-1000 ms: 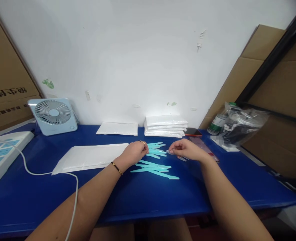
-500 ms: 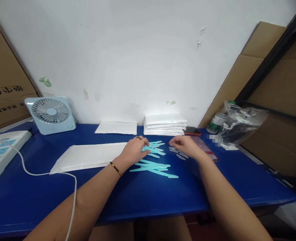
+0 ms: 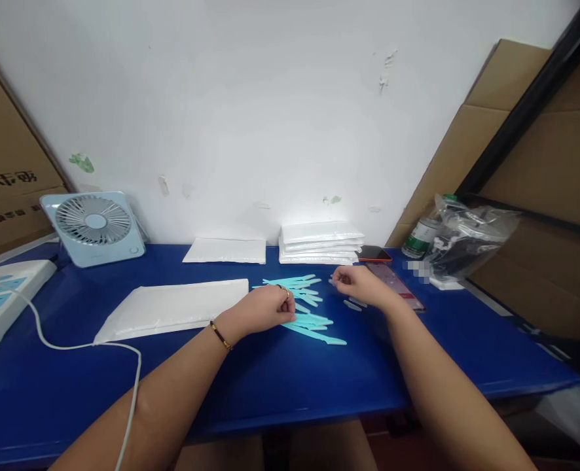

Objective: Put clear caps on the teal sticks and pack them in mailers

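Both forearms [image 3: 177, 386] slanted inward, left hand [image 3: 266, 309] curled at turquoise sticks [image 3: 315, 321], hold unclear, right hand [image 3: 361, 284] pinching a translucent piece [image 3: 332, 281].

Deep blue right across the worktop [image 3: 251, 392], and there's vivid turquoise on the slim sticks [image 3: 312, 322] in the middle! Pale blue on the fan [image 3: 93, 226], back left corner. Plain white for the stacked packets [image 3: 319, 243], back edge. Green and white on the bottle [image 3: 419, 239], back right corner!
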The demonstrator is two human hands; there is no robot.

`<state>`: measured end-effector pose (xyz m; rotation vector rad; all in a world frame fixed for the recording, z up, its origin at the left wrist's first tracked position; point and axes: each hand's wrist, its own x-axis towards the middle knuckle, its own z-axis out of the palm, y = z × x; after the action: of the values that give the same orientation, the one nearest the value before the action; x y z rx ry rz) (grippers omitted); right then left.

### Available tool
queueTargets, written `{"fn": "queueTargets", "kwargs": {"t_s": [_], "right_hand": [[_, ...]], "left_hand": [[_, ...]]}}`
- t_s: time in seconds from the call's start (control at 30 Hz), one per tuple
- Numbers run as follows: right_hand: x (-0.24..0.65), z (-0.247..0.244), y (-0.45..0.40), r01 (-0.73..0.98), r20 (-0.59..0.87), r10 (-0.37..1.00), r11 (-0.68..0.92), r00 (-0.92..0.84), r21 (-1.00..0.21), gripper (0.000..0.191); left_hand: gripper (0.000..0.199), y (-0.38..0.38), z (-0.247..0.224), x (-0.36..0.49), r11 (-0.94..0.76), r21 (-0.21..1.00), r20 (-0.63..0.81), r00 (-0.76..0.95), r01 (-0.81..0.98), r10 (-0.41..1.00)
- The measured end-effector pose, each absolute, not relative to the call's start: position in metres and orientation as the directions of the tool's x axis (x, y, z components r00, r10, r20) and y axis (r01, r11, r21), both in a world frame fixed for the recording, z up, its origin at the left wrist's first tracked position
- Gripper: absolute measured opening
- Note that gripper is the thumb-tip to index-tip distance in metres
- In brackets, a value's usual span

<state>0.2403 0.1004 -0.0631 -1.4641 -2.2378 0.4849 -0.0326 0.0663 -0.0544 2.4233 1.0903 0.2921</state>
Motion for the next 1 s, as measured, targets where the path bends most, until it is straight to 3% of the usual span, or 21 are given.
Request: {"fn": "queueTargets", "kwargs": {"t_s": [0.13, 0.27, 0.73, 0.93, 1.0], "right_hand": [[0.238, -0.05, 0.091, 0.497, 0.135, 0.927, 0.307, -0.351, -0.812, 0.023], [0.23, -0.043, 0.084, 0.307, 0.117, 0.909, 0.253, -0.4, -0.918, 0.03], [0.204, -0.055, 0.081, 0.31, 0.056, 0.868, 0.236, -0.493, -0.921, 0.033], [0.206, -0.067, 0.092, 0.361, 0.125, 0.899, 0.291, -0.419, -0.886, 0.033], [0.215, -0.067, 0.098, 0.463, 0.187, 0.926, 0.331, -0.329, -0.822, 0.033]], "left_hand": [[0.015, 0.07, -0.056, -0.037, -0.501, 0.628, 0.06, 0.605, 0.595, 0.794], [0.015, 0.075, -0.062, -0.039, -0.408, 0.738, 0.045, 0.563, 0.538, 0.825], [0.017, 0.075, -0.062, -0.035, -0.41, 0.745, 0.048, 0.57, 0.527, 0.82], [0.021, 0.076, -0.06, -0.03, -0.56, 0.5, 0.288, 0.483, 0.66, 0.827], [0.021, 0.075, -0.058, -0.031, -0.591, 0.448, 0.283, 0.521, 0.671, 0.805]]}}
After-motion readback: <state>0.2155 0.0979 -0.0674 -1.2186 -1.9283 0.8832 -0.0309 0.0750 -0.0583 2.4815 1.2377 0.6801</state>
